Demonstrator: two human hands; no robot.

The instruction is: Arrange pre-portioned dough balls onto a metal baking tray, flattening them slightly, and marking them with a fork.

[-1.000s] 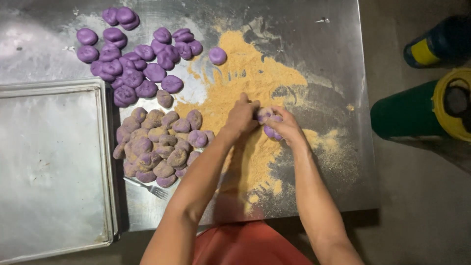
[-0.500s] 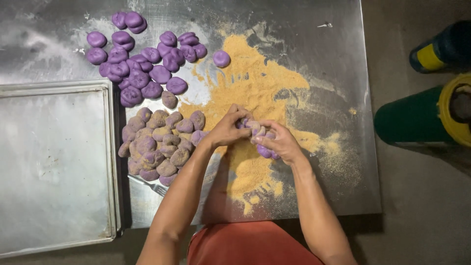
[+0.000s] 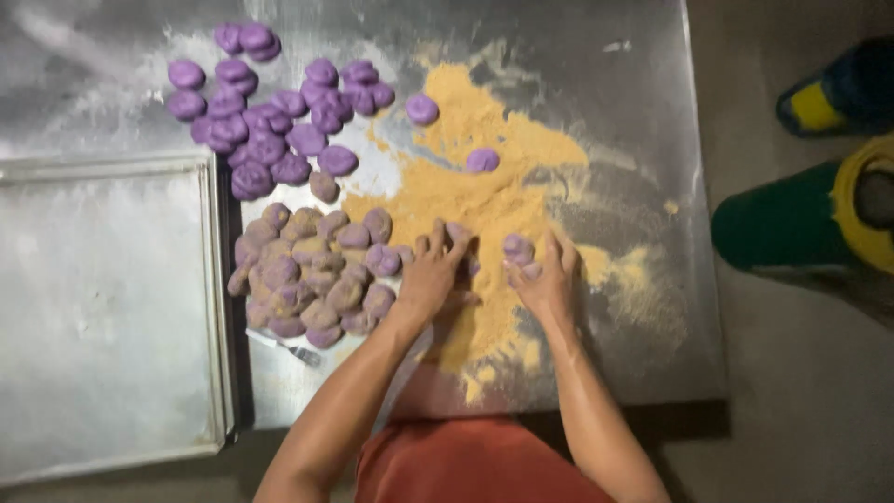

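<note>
My left hand (image 3: 430, 272) rests with fingers spread on a heap of yellow-orange crumbs (image 3: 466, 191), its fingertips touching a purple dough piece (image 3: 456, 233). My right hand (image 3: 548, 279) is just to the right, fingers pinching another purple dough piece (image 3: 518, 248) against the crumbs. A lone purple piece (image 3: 482, 160) lies on the crumbs beyond my hands. Left of my left hand is a pile of crumb-dusted pieces (image 3: 312, 275). Uncoated purple pieces (image 3: 270, 121) lie in a cluster at the far left.
All of this lies on a steel table (image 3: 643, 121). A shallow metal tray (image 3: 102, 307) lies at the left. A small metal tool (image 3: 296, 352) pokes out under the dusted pile. Off the table's right edge stand a green-and-yellow container (image 3: 792, 219) and a blue-and-yellow one (image 3: 838, 93).
My hands, joined around dough over the crumbs before, have come apart and dropped onto the crumbs. A purple piece now lies on the crumbs beyond them.
</note>
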